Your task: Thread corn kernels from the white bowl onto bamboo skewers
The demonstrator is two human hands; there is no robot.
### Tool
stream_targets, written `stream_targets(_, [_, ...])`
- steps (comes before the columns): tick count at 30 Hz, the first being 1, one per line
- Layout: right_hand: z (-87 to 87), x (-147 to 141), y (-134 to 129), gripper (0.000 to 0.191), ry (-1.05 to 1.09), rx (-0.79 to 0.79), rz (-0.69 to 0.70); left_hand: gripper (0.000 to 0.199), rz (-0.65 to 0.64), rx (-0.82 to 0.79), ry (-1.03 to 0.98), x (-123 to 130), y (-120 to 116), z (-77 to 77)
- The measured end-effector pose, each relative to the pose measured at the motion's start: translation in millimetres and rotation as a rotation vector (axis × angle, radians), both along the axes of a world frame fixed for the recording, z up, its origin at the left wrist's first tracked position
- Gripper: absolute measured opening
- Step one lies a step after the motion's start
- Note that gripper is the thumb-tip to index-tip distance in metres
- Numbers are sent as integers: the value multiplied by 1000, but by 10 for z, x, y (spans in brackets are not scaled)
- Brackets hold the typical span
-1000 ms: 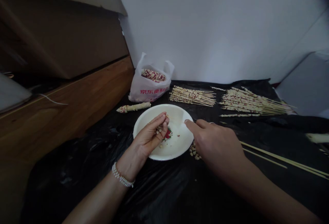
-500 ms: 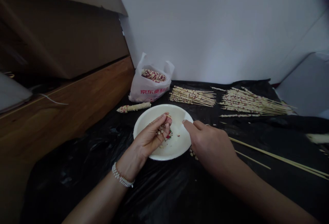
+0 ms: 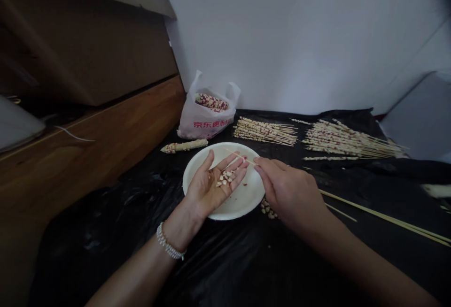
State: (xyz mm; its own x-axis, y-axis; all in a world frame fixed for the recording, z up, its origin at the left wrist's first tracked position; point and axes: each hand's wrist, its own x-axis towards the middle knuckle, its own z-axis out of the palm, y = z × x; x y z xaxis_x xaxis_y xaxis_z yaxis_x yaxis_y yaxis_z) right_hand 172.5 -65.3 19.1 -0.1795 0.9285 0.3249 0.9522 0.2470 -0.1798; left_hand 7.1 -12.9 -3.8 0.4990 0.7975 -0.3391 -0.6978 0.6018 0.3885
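Observation:
Palm up over the white bowl [image 3: 197,157], my left hand [image 3: 211,182] has its fingers spread, with several pale corn kernels [image 3: 225,178] lying on the palm. A thin wooden skewer [image 3: 237,155] is pinched in my right hand [image 3: 287,187], at the bowl's right side. Its far tip points left above my left fingers. A reddish kernel [image 3: 244,157] shows beside the skewer near my left fingertips; whether it is threaded on cannot be made out. More kernels [image 3: 268,209] lie on the black sheet beside the bowl.
Behind the bowl stands a white plastic bag [image 3: 206,120] with speckled corn cobs, and a partly stripped cob [image 3: 185,146] lies before it. Two piles of kernel-laden skewers [image 3: 264,131] rest at the back. Bare sticks [image 3: 380,214] lie at right on the black sheet [image 3: 141,232].
My left hand has opened from a curled grip, showing the kernels on its palm. The skewer now shows between my hands, pinched in my right fingers.

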Motion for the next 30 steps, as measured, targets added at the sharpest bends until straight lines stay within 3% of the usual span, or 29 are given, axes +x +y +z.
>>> stream_targets(7, [-130,-80,11,18,296,-86,241,57,-110,79,-119,-6,-65,28])
stream_targets(13, [-221,-157,-31,22,262,-58,330,56,-140,61,-109,51,-108,25])
stream_targets(21, [-302,-151,2,23,11,147,258,59,-175,59,-136,90,-168,67])
stream_targets(30, [-153,-15,62,24,130,15,181,58,-141,-11,-96,50,-131,86])
